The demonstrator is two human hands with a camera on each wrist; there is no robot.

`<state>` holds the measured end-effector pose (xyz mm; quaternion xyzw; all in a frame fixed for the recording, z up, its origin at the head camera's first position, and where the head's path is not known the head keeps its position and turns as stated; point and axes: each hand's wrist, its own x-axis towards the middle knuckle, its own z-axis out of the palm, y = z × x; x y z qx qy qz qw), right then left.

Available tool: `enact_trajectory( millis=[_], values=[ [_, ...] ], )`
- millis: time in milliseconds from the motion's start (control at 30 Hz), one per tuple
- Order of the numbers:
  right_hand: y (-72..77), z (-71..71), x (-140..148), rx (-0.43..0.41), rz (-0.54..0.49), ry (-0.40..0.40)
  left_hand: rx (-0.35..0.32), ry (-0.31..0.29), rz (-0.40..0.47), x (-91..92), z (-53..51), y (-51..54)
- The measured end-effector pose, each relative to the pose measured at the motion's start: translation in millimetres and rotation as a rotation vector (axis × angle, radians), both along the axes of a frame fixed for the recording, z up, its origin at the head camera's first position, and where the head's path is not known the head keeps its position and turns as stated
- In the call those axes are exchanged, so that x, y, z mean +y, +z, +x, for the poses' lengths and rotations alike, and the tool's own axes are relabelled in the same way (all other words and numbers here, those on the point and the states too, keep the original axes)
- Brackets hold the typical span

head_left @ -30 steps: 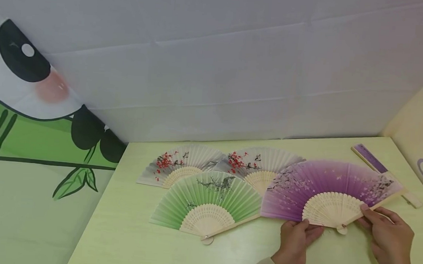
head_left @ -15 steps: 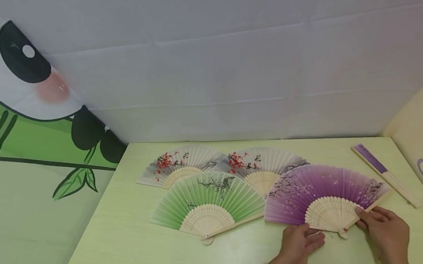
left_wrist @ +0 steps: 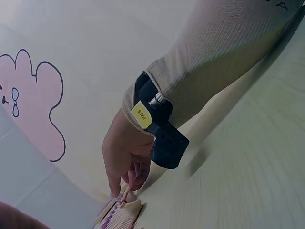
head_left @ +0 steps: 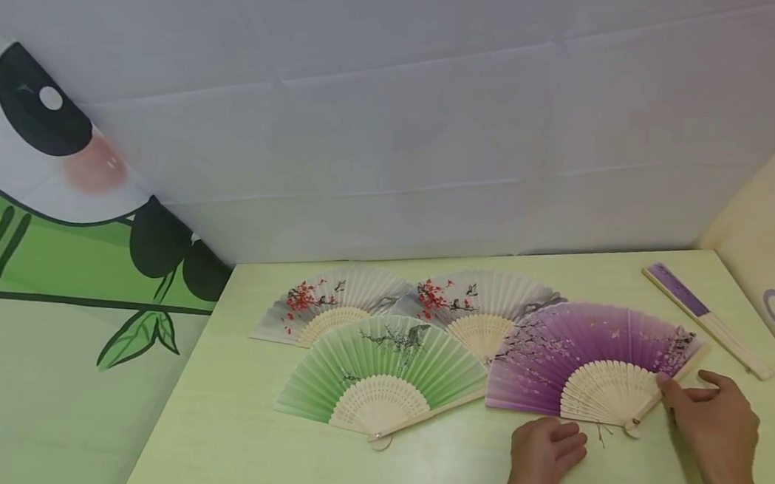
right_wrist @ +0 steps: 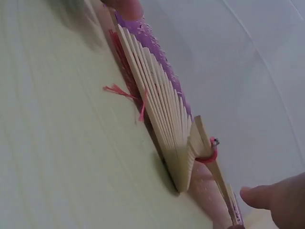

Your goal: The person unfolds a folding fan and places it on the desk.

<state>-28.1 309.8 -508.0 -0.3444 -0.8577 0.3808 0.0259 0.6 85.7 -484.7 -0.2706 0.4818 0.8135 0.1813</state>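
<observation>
A spread purple folding fan [head_left: 601,336] with pale ribs lies at the right of the table. My right hand [head_left: 716,425] is at its right edge in the head view. The thumb and a finger pinch the outer stick, the index finger lifted off. My left hand [head_left: 541,459] lies just below the fan's lower left edge, apart from it, fingers loosely bent. In the right wrist view, the fan's ribs [right_wrist: 162,105] and red cord show, with my right thumb close to the outer stick. A spread green folding fan [head_left: 386,368] lies left of the purple one.
Two spread white fans with red blossoms, a left one [head_left: 330,305] and a right one [head_left: 476,314], lie behind the green fan. A folded purple fan [head_left: 705,317] lies at the far right. Printed walls border the table [head_left: 215,439].
The purple fan has shifted slightly down and its right edge has drawn in. My left hand has let go of its lower edge and moved down. My right index finger has lifted.
</observation>
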Motion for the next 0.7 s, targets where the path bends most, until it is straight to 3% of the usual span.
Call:
enact_trajectory(
  millis=[133,300,500,700],
  values=[
    [4.5,-1.7,3.2,0.067,0.073,-0.047,0.018,0.025,-0.016,0.7,1.4,1.6],
    [11.4,-10.2,9.3,0.156,0.167,-0.073,0.076,0.023,0.03,5.7,-1.2,4.6],
    [17.3,-29.0,23.7,0.162,0.191,-0.043,0.168,-0.002,0.112,14.8,-10.6,4.0],
    [12.6,-45.3,44.1,0.175,0.185,0.011,0.23,-0.018,0.148,25.4,-21.5,2.6]
  ],
)
